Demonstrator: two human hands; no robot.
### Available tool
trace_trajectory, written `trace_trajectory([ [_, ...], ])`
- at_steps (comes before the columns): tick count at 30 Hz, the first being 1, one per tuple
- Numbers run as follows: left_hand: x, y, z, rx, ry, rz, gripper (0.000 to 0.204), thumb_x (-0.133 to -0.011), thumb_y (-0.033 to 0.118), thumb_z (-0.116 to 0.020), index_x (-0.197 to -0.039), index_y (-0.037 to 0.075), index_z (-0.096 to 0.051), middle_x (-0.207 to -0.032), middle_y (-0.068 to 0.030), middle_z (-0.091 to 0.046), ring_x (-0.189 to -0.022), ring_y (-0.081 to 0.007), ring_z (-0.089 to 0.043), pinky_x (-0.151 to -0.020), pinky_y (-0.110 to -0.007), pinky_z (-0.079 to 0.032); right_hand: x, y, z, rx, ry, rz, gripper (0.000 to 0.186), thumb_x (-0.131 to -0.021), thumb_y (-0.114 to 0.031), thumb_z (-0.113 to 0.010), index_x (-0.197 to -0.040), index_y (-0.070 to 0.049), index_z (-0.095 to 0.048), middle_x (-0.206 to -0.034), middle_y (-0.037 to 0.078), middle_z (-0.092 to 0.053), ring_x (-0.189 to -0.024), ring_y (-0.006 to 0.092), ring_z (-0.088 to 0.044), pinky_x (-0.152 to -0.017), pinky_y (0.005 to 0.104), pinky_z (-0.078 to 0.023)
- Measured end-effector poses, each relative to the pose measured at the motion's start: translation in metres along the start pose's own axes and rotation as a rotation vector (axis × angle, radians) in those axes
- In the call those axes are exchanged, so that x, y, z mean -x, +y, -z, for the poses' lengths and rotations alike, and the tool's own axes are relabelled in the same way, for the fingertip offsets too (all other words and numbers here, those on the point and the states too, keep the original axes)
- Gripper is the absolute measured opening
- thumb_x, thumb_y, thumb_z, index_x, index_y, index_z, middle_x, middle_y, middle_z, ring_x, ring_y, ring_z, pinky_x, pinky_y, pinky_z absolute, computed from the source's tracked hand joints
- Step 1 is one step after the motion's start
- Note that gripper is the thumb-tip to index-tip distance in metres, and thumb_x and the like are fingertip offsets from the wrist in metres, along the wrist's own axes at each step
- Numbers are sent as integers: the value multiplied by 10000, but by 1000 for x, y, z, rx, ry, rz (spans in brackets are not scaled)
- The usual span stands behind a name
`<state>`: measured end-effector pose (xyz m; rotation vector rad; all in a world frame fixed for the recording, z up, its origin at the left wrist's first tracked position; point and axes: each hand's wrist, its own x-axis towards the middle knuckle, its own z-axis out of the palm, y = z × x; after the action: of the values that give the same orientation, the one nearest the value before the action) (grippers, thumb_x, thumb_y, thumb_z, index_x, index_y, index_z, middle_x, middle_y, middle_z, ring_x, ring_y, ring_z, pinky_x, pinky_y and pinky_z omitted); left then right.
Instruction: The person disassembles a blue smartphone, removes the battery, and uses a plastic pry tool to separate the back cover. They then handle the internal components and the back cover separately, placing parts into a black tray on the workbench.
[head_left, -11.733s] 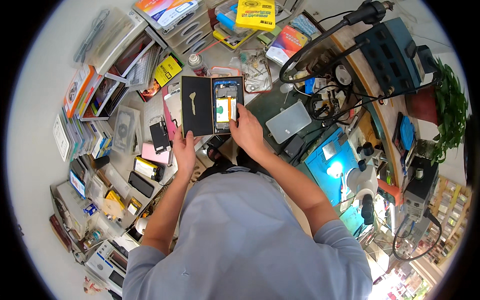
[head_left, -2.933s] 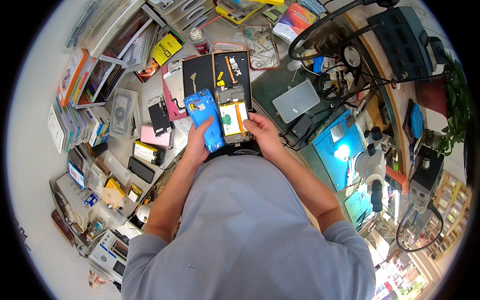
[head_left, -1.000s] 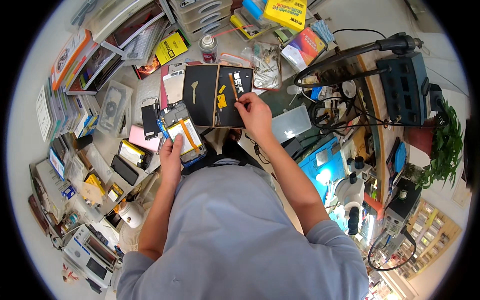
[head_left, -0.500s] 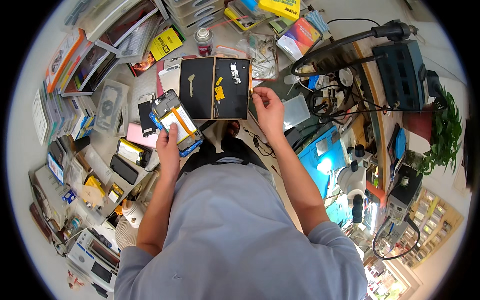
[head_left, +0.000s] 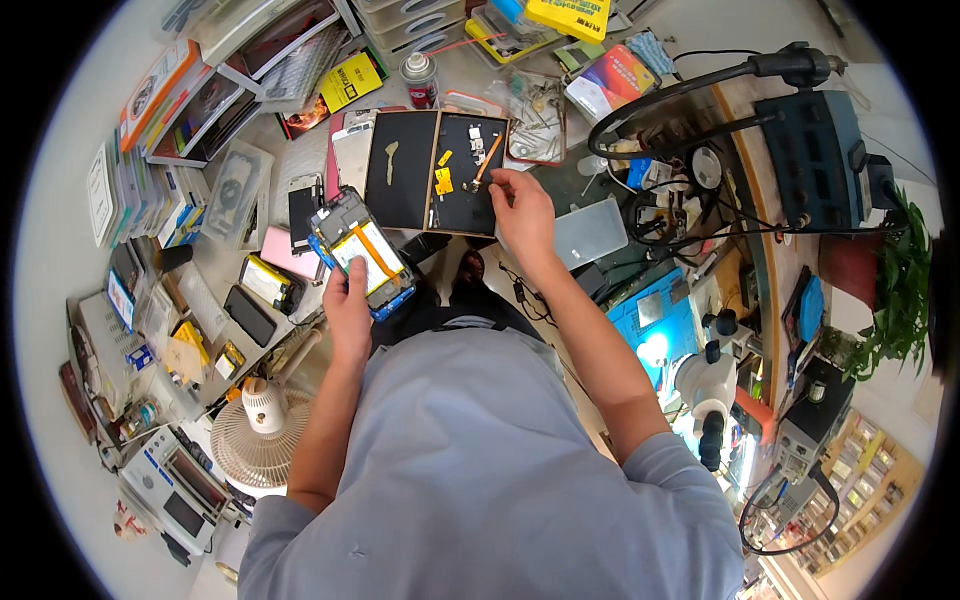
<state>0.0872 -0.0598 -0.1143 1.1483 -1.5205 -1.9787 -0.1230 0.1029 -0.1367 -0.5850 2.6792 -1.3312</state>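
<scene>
Left hand (head_left: 347, 312) clamps opened blue-backed phone (head_left: 364, 246), near-left of open black-lined box (head_left: 412, 200). Hands apart. Right hand (head_left: 526, 215) at box's right edge, by copper-orange flex strip (head_left: 488, 160); can't tell if gripping. We'd hold phone by edges, keep strip uncreased.

The phone cover (head_left: 394, 305) is blue, the box lining (head_left: 413, 180) black

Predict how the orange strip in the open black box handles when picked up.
Probably light and bendy: the orange strip looks thin and narrow. Likely fiddly to pinch, since it lies in the black box beside small white parts. Perhaps heavier at its darker lower end, near the right hand.
</scene>
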Motion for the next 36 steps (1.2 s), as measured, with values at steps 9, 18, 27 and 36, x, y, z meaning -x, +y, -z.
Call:
trace_trajectory([
  [9, 26, -8, -19, -60, -145, 10, 247, -961, 213, -628, -1079, -2, -655, -989, -15, -670, -864, -63, -575, -798, -238, -472, 51, -21, 10, -536, -427, -214, 259, -904, -231, -669, -1058, -24, -681, -891, 90, -714, -775, 143, -659, -716, 283, -523],
  [18, 22, -15, -22, -248, -321, -138, 285, -985, 263, -584, -1059, -4, -653, -947, 1, -625, -861, -65, -533, -792, -235, -446, 82, -31, 8, -758, -531, -141, 276, -929, -60, -618, -1186, 26, -566, -1015, 61, -676, -898, 88, -623, -794, 245, -508],
  [27, 24, 2, -25, -94, -364, -24, 296, -1030, 263, -491, -1084, -4, -606, -993, -3, -615, -918, -50, -512, -836, -225, -436, 91, -28, 6, -882, -456, -194, 267, -917, -32, -612, -1170, 41, -569, -995, 85, -678, -891, 107, -630, -792, 260, -509],
  [36, 30, 20, -41, -185, -292, -276, 602, -929, -69, -487, -1487, 76, -310, -1371, -134, -488, -1192, -149, -491, -1008, -285, -402, 89, -5, 7, -963, -187, -341, 285, -1002, -119, -495, -1248, 21, -533, -1070, 37, -632, -926, 75, -572, -841, 236, -466],
])
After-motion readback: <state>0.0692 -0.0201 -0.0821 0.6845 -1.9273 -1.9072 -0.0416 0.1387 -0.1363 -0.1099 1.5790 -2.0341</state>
